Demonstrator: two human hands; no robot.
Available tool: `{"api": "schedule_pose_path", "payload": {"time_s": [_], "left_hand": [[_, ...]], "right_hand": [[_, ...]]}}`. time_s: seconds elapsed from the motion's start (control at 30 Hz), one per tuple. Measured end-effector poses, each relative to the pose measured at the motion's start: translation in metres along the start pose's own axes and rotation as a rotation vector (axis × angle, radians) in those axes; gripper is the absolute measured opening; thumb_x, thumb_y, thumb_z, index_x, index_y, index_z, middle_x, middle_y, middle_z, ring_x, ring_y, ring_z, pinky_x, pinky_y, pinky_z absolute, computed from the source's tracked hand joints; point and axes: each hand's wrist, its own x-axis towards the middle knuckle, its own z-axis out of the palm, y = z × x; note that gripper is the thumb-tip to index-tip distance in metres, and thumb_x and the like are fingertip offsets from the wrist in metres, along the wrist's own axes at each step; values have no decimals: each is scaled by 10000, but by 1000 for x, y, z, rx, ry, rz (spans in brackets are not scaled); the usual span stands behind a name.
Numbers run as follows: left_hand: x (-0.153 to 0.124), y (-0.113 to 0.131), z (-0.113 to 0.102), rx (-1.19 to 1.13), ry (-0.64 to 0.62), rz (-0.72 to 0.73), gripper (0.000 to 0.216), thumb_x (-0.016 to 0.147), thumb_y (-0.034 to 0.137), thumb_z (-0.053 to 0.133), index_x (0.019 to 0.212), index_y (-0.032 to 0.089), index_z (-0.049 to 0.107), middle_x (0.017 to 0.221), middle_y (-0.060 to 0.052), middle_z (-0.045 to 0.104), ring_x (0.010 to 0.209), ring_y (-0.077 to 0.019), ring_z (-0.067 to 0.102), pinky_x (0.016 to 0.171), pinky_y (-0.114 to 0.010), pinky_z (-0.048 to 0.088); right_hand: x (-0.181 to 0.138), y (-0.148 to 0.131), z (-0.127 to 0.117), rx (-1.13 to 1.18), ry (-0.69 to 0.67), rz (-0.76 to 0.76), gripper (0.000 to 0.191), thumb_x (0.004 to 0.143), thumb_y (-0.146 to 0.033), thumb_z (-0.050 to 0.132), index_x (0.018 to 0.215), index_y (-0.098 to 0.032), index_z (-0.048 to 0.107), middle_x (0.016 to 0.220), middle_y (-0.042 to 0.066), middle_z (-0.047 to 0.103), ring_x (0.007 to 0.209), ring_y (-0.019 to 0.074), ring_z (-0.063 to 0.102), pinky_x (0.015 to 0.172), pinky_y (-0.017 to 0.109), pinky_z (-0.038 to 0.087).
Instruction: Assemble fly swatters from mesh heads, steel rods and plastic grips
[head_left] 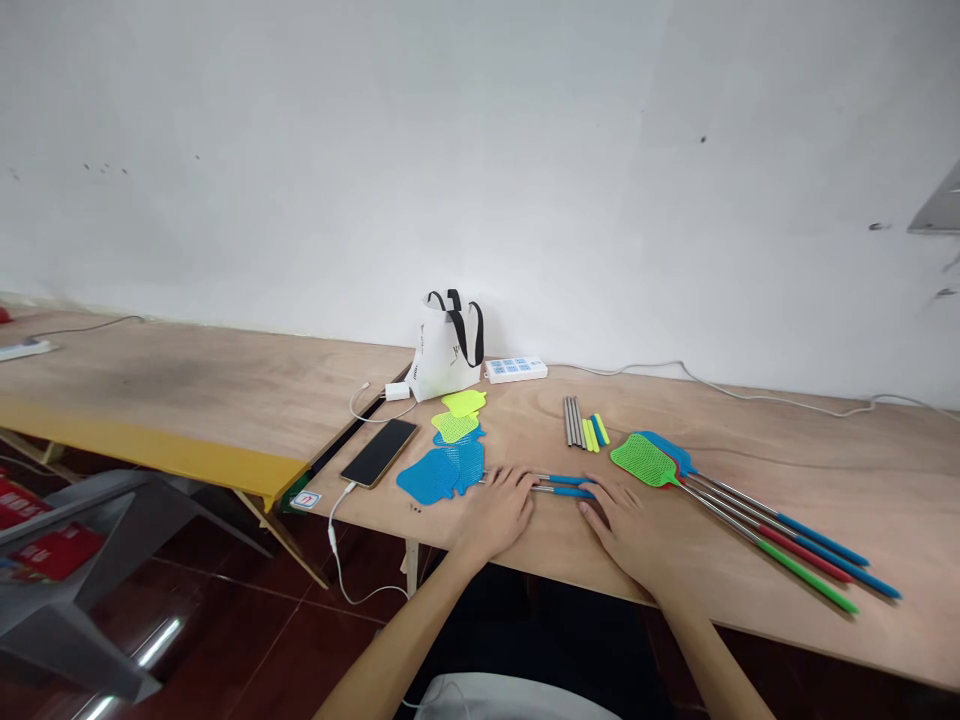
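Note:
Two slim metal rods with blue grips (566, 486) lie side by side near the table's front edge. My left hand (501, 512) rests over their metal ends, palm down, fingers stretched across them. At the blue ends lies my right hand (622, 522), its fingers outstretched and thumb apart. Both hands touch the rods without visibly gripping them. Loose blue fly swatter heads (429, 477) and yellow swatter heads (463, 403) overlap just left of and behind my left hand. Behind the rods are several bare metal tubes (574, 422) and short yellow and blue grips (596, 432).
Several whole fly swatters (780, 525), with a green head (643, 460) on top, lie at right. A phone (380, 452) on a white cable lies left. A white bag (442, 350) and power strip (516, 370) stand near the wall. Another table (172, 390) adjoins at left.

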Motion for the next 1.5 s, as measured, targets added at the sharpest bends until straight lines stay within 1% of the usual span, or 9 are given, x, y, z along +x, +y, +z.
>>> {"api": "schedule_pose_path", "payload": {"time_s": [0.43,0.87,1.0,1.07,1.13,1.23,1.3,1.4,1.5], "left_hand": [[0,-2,2,-13,16,7,309,1002,165,424,1260,235,578,1327,-61,615,1236,-246,537,1088,-426,391],[-1,0,1,-25,28,5,299,1003,163,431,1247,239,585,1311,-57,624,1230,-243,543,1086,-422,390],[2,-2,3,-127,48,-16,308,974,131,447,1206,251,610,1306,-41,638,1233,-231,556,1093,-419,394],[6,-7,0,-216,60,-53,323,940,98,455,1164,253,629,1276,-32,657,1213,-217,578,1075,-400,418],[9,-18,-10,-272,88,-109,317,923,103,465,1145,247,641,1239,-42,676,1200,-221,594,1056,-393,443],[7,-43,-36,-260,163,-201,259,953,208,489,1160,237,643,1245,-69,671,1240,-251,574,1090,-416,430],[0,-63,-56,-200,171,-294,258,941,264,523,1172,231,634,1271,-83,652,1222,-269,582,1080,-427,435],[-14,-88,-76,-48,47,-468,446,873,369,620,1286,204,578,1405,-133,572,1352,-345,487,1123,-471,376],[-23,-98,-83,20,-165,-631,724,798,506,683,1413,185,477,1549,-180,444,1466,-422,339,1140,-507,329]], "right_hand": [[-1,1,-1,-4,-13,-10,325,1040,-406,392,1258,-261,584,1399,70,629,1277,247,586,1084,489,437],[0,3,2,-8,-4,-2,344,1033,-426,396,1270,-273,593,1403,67,625,1270,248,590,1091,488,438],[-1,2,1,-1,-5,0,333,1033,-427,396,1259,-279,591,1390,62,631,1250,254,598,1088,498,437],[-1,2,0,3,-11,0,326,1033,-428,394,1246,-286,596,1375,58,637,1223,250,611,1071,488,453],[0,2,-1,2,-17,4,324,1032,-432,393,1235,-289,602,1361,54,641,1201,245,620,1054,478,468],[0,3,0,-6,-14,8,329,1028,-442,397,1225,-292,613,1346,55,643,1194,247,622,1045,475,477],[0,3,0,-8,-11,7,331,1023,-446,403,1219,-292,620,1351,61,636,1189,252,624,1043,480,479],[0,2,0,-17,-23,-6,332,1019,-439,416,1237,-292,618,1405,68,602,1224,257,608,1055,495,474],[-1,-4,-4,-52,-25,-52,335,1022,-419,422,1262,-291,617,1475,80,552,1339,270,532,1109,537,425]]}}
